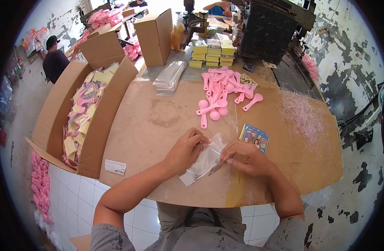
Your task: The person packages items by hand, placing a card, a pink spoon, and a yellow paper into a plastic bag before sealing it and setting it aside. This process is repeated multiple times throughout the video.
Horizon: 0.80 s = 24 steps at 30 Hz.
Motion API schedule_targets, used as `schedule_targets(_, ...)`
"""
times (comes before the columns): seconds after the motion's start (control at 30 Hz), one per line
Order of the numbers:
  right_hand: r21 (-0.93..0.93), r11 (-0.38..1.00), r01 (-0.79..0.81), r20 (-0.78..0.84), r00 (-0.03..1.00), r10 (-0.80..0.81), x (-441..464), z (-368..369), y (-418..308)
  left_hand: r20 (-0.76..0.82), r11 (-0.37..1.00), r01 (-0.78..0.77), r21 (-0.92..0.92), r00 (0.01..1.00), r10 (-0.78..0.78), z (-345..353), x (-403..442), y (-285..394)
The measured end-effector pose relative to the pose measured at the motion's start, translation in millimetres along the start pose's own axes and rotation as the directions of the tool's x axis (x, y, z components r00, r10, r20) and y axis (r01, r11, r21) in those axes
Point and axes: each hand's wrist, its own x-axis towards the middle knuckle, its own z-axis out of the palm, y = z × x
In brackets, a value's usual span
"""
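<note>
My left hand (187,150) pinches the upper edge of a clear plastic bag (196,167) above the cardboard-covered table. At the bag's right side, my right hand (246,158) has its fingers closed on a thin printed card (218,167), seen nearly edge-on. Whether part of that card is inside the bag, I cannot tell. Just beyond my right hand lies a small stack of blue printed cards (254,137). Farther off is a heap of pink plastic scoops (219,90), and left of it a pile of flat clear bags (170,77).
An open carton (110,104) full of packed bags stands at the left, with an upright cardboard box (154,37) behind. Yellow-edged card stacks (210,52) and a black machine (267,31) are at the back. Shredded filler (303,115) lies right. A person (54,60) is far left.
</note>
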Motion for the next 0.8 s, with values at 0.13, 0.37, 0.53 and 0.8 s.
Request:
schedule_targets(0.13,-0.192,0.981,-0.025,0.040,0.999,0.033,0.7,8.8,-2.2,0.036,0.986,0.154,-0.056,0.988,-0.152,-7.0,2.7,7.6)
schedule_targets(0.37,0.030,0.979,-0.204,-0.096,0.974,0.206,-7.6,4.5,7.7,0.136,0.648,0.263,-0.715,0.961,-0.241,-20.0,10.0,5.7)
schedule_targets(0.53,0.084,0.878,-0.470,-0.310,0.825,0.472,-7.8,-11.3,17.2,0.208,0.663,0.286,-0.692,0.958,-0.195,-28.3,9.4,9.7)
schedule_targets(0.8,0.471,0.876,-0.104,-0.509,0.780,0.365,-0.4,-4.4,3.4,0.305,0.674,0.374,-0.637,0.925,-0.226,-17.4,4.0,15.2)
